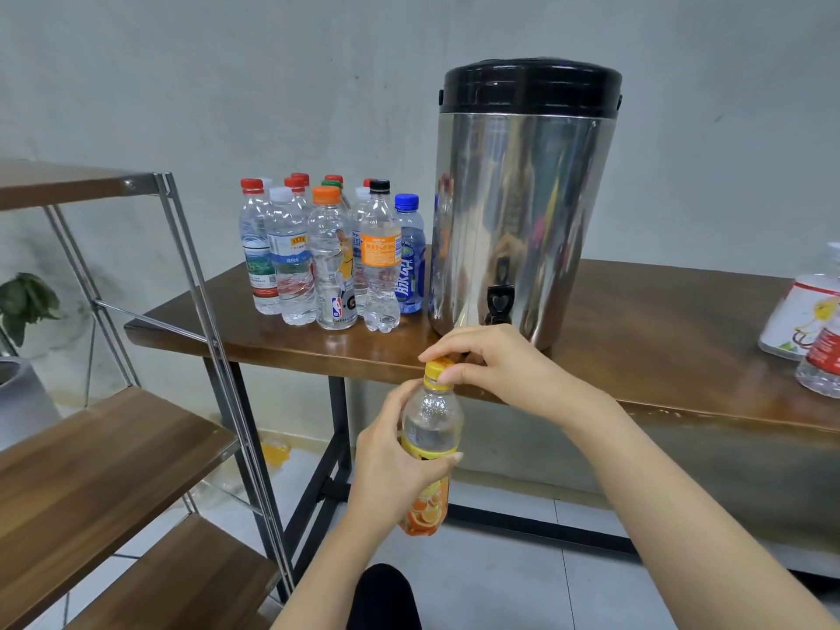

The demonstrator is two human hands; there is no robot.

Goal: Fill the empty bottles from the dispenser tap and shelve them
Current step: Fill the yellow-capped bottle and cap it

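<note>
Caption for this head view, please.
Left hand grips an orange-labelled bottle while the right hand pinches its yellow cap, in front of the steel dispenser on the table.

Single view, worn on the head, wide-angle. Looks forward and down from just off the near edge of the surface (pixel 659 320), facing the wall (pixel 272 61) behind it. Closest to the lens, low centre: the left hand (pixel 391 461) and right hand (pixel 491 361) on the yellow-capped bottle (pixel 432 420). Just beyond, at 12 to 1 o'clock, large in frame: the dispenser (pixel 522 197). Farther back at 11 o'clock: the cluster of bottles (pixel 327 256). Takes in the shelf rack (pixel 113 447) at 8 to 9 o'clock, cropped by the left border, and floor tiles (pixel 500 584) at 6 o'clock. Cuts off the surface's right end at 3 o'clock.
</note>
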